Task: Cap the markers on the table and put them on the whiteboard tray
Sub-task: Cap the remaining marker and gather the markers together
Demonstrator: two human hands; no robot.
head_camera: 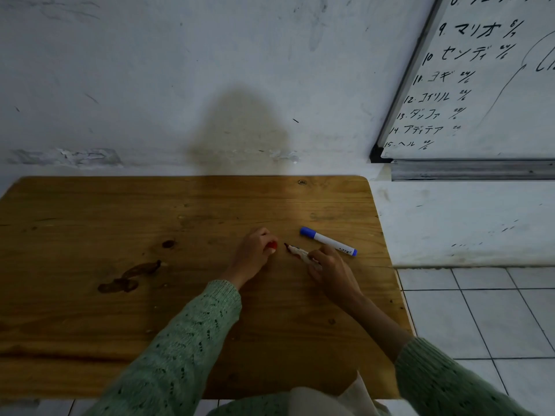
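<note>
Holding the red cap (272, 245) pinched in the fingertips of your left hand (253, 255), you have it low over the table (90, 235), with only its red end showing past the fingers; its open mouth is hidden, so the facing cannot be confirmed. Your right hand (332, 270) is closed around the barrel of the uncapped marker (297, 252), fingers wrapped over its rear half, the dark tip exposed and pointing up and left, straight toward the cap. The relation that governs the coming move is this: cap and tip lie near each other but apart, a short gap of bare wood between them, and the marker's long axis runs from your right grip toward your left along a shallow diagonal. In my judgement the cap needs to come onto that same line, mouth toward the tip, before the two hands close together; an off-axis push would likely smear ink on the cap rim or your fingers. Beyond your right hand, just beside its knuckles, the blue marker (328, 241) lies flat on the table, already capped, its long axis roughly parallel to the one you hold, cap end to the left. Your right hand is the nearer one to it. The whiteboard tray (471, 170) sits well apart, up and to the right, below the whiteboard (492, 85), with no markers visible on it.
</note>
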